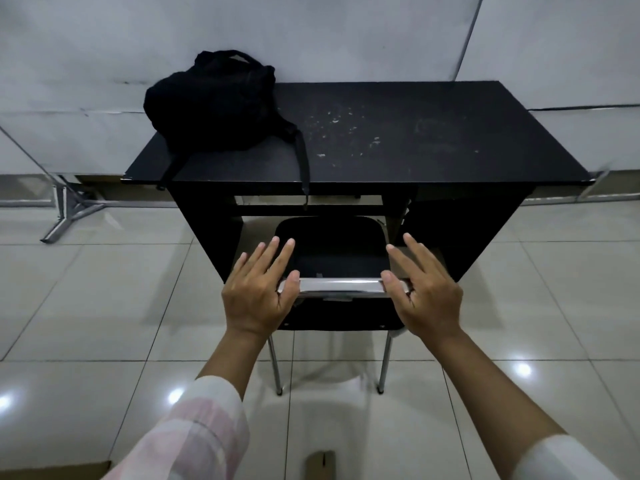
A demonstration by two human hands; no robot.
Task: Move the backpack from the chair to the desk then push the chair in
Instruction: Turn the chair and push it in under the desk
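A: Nearest the cam?
B: Two forearms reaching fwd, pale pink-checked sleeves pushed back. A bit of cardboard lies on the tile floor at the bottom edge.

A: Hands?
B: Left hand and right hand both spread, fingers straight — neither wrapped round anything. They sit at the two ends of the chrome top bar of the chair; each thumb lies on the bar, palms look pressed to its ends, though real contact under the palms can't be seen.

A: Chair itself?
B: Black seat and back, chrome legs on the tiles. Front of the seat is already under the desk, backrest and rear legs stick out toward the person.

A: And the backpack?
B: Black backpack is on the desktop, far-left corner, slumped near the wall panel. One strap runs across the top and dangles over the front edge, above the seat.

A: Rest of the desk?
B: Black top w/ pale scuffs mid-surface. Behind, left — metal partition foot on the floor.
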